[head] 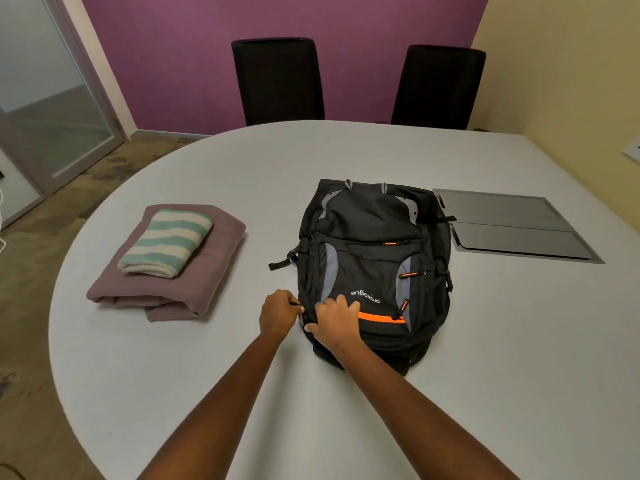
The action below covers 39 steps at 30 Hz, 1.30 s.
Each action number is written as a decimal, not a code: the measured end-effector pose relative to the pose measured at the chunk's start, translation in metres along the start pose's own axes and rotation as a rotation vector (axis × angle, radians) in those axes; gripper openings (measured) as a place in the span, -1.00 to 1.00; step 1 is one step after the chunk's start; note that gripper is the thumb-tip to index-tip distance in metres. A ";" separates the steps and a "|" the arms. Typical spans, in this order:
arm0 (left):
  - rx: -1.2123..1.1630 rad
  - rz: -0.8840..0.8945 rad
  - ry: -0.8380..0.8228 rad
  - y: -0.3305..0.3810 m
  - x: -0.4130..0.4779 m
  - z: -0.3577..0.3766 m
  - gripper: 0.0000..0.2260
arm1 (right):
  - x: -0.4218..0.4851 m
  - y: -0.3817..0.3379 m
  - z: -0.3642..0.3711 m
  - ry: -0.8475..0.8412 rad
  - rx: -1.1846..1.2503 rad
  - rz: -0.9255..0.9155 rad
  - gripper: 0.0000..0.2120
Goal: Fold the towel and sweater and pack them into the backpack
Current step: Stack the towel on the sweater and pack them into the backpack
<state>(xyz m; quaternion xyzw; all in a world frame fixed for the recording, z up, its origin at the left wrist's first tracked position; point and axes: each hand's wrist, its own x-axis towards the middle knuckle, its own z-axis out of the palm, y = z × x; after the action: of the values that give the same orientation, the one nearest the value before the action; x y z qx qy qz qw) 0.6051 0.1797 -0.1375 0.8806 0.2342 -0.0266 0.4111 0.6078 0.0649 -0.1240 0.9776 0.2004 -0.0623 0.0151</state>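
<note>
The big white round table [207, 375] carries everything. The black backpack [374, 237] lies flat on it, a little right of the middle, front side up, and it looks closed. To the left, well apart from the bag, lies the folded mauve sweater [207, 258], with the folded striped towel [166, 240] on top of it. The right hand [334, 320] grips the bag's near left corner, fingers bent on the cloth. Just beside it, the left hand [278, 313] pinches a small black zip pull [297, 304], fingers closed together.
</note>
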 end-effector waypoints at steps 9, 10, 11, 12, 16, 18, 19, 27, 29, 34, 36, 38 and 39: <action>-0.041 -0.008 -0.018 -0.007 0.027 -0.016 -0.86 | 0.018 -0.008 0.006 0.029 -0.085 -0.019 -0.74; -0.046 -0.012 -0.014 -0.008 0.033 -0.020 -0.86 | 0.020 -0.009 0.006 0.074 -0.080 -0.031 -0.77; -0.045 -0.011 -0.014 -0.009 0.040 -0.024 -0.87 | 0.022 -0.009 0.004 0.147 -0.074 -0.030 -0.80; -0.042 -0.007 -0.014 -0.008 0.047 -0.028 -0.87 | 0.023 -0.010 0.003 0.152 -0.061 -0.023 -0.75; -0.015 0.044 -0.027 0.000 0.076 -0.038 -0.87 | 0.027 -0.004 0.009 0.202 0.014 0.016 -0.74; -0.001 0.063 -0.033 0.006 0.088 -0.041 -0.86 | 0.024 -0.001 0.008 0.216 0.057 -0.033 -0.81; 0.005 0.073 -0.033 0.007 0.094 -0.043 -0.86 | 0.024 0.000 0.009 0.228 0.040 -0.038 -0.77; 0.032 0.079 -0.013 0.002 0.138 -0.054 -0.90 | 0.018 0.008 0.009 0.271 -0.005 -0.129 -0.75; 0.044 0.082 0.000 -0.001 0.146 -0.057 -0.91 | 0.021 0.006 0.007 0.246 -0.022 -0.143 -0.76; 0.071 0.069 0.029 -0.013 0.152 -0.057 -0.91 | 0.035 -0.015 0.014 0.165 -0.037 -0.079 -0.72; 0.072 0.074 0.009 -0.018 0.153 -0.059 -0.90 | 0.041 -0.023 0.018 0.110 -0.047 -0.041 -0.70; 0.063 0.079 -0.004 -0.023 0.152 -0.063 -0.89 | 0.047 -0.027 0.023 0.101 -0.037 -0.016 -0.68; 0.064 0.085 -0.010 -0.025 0.151 -0.064 -0.89 | 0.050 -0.029 0.022 0.098 -0.021 0.003 -0.67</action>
<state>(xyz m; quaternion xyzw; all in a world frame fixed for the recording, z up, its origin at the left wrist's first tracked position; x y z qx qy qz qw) 0.7194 0.3001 -0.1493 0.9023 0.1937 -0.0211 0.3844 0.6390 0.1099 -0.1523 0.9796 0.2001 -0.0120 0.0155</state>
